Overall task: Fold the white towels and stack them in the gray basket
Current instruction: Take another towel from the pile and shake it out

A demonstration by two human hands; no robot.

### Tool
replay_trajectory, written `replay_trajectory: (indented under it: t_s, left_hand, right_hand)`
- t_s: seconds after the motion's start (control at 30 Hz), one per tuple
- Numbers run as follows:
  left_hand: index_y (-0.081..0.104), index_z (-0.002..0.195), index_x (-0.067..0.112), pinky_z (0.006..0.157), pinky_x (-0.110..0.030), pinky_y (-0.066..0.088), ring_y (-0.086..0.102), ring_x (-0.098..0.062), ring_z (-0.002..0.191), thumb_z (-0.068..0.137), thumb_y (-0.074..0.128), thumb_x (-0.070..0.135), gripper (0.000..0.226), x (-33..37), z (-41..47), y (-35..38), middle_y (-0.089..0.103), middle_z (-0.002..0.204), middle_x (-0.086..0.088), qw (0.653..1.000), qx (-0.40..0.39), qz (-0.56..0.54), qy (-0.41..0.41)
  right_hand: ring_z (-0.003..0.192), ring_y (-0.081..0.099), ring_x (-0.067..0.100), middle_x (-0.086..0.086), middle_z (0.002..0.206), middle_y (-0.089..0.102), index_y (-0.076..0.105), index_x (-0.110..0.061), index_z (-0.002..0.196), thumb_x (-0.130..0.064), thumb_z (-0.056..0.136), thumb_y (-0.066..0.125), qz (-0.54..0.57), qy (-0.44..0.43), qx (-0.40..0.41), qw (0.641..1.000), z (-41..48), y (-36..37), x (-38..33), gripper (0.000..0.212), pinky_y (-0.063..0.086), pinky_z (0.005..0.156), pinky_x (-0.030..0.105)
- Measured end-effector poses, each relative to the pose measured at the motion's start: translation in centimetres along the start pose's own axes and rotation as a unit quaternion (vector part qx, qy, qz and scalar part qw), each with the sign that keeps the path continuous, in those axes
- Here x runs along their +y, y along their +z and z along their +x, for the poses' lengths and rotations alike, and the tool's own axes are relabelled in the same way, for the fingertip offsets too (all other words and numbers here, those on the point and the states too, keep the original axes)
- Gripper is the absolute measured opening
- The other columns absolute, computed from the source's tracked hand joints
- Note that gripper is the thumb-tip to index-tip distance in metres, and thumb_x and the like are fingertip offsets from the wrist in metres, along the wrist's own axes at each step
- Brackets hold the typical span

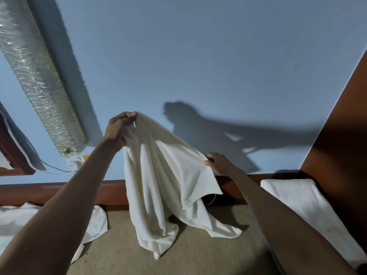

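Dim, bluish light; hard source from behind-left of the camera, throwing a sharp dark shadow [208,132] of arms and cloth on the wall [198,46] just right of the fingers [127,116] of the left hand [117,128]. Bright glints on the foil duct [35,76] far left of those fingers; towel [158,175] below them evenly lit, no blowout. Wide-angle bending at the edges, forearms [49,225] well below the fingers soft and stretched

Soft matt terry-cloth towel [158,175], crinkled shiny foil duct [37,76], glossy reddish wood rail [59,191].
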State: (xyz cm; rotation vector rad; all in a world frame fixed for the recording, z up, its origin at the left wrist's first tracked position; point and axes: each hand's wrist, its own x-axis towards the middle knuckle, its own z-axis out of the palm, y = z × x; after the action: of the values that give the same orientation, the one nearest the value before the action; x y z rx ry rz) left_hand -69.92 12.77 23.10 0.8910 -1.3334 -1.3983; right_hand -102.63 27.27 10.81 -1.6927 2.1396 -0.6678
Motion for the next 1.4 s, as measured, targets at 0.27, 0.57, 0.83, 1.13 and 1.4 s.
replay_trajectory:
  t_s: [0.27, 0.57, 0.83, 1.13, 1.4]
  left_hand:
    - [0.071, 0.078, 0.024, 0.062, -0.033, 0.044, 0.055, -0.019, 0.063, 0.088, 0.078, 0.032, 0.016, 0.4, -0.1, -0.1, 0.059, 0.073, -0.001, 0.999, 0.026, 0.018, 0.000]
    - [0.056, 0.098, 0.011, 0.041, -0.020, 0.020, 0.033, -0.016, 0.045, 0.098, 0.048, 0.001, 0.013, -3.4, -0.8, 0.9, 0.043, 0.066, -0.006, 0.970, -0.057, 0.214, -0.100]
    - [0.075, 0.103, 0.009, 0.082, -0.027, 0.059, 0.069, -0.021, 0.098, 0.094, 0.057, -0.006, 0.026, -6.1, -4.3, 2.5, 0.072, 0.109, -0.008, 0.935, -0.198, 0.294, -0.015]
    - [0.075, 0.110, 0.023, 0.078, -0.013, 0.054, 0.070, 0.002, 0.093, 0.073, 0.091, 0.042, 0.045, -9.3, -7.2, 4.6, 0.074, 0.106, 0.016, 0.920, -0.124, 0.360, 0.089]
    - [0.073, 0.098, 0.015, 0.078, -0.024, 0.054, 0.070, -0.007, 0.084, 0.098, 0.069, 0.024, 0.010, -10.3, -6.7, 4.6, 0.074, 0.090, 0.009, 0.936, -0.018, 0.330, 0.117]
  right_hand:
    - [0.062, 0.040, 0.015, -0.002, 0.067, 0.042, 0.038, -0.016, 0.072, -0.025, 0.105, 0.053, -0.005, 0.047, -0.046, 0.998, -0.8, 2.0, 1.5, 0.038, 0.029, 0.057, 0.028]
    - [0.074, 0.063, 0.008, 0.002, 0.095, 0.064, 0.061, -0.017, 0.121, -0.009, 0.099, 0.063, 0.377, 0.033, -0.061, 0.924, 0.3, 0.8, -5.2, 0.023, 0.050, 0.066, 0.020]
    - [0.086, 0.064, 0.015, 0.011, 0.099, 0.064, 0.065, 0.005, 0.117, 0.007, 0.101, 0.051, 0.638, 0.105, -0.028, 0.762, 1.0, 2.3, -10.1, 0.021, 0.060, 0.070, 0.020]
    - [0.093, 0.064, 0.028, 0.023, 0.131, 0.059, 0.064, 0.013, 0.109, 0.019, 0.095, 0.051, 0.745, 0.215, 0.067, 0.627, 1.9, 4.2, -10.6, 0.020, 0.059, 0.056, 0.023]
    - [0.085, 0.068, 0.033, 0.028, 0.113, 0.064, 0.064, 0.010, 0.092, 0.017, 0.093, 0.057, 0.764, 0.238, 0.045, 0.597, 1.8, 4.9, -9.7, 0.011, 0.060, 0.055, 0.027]
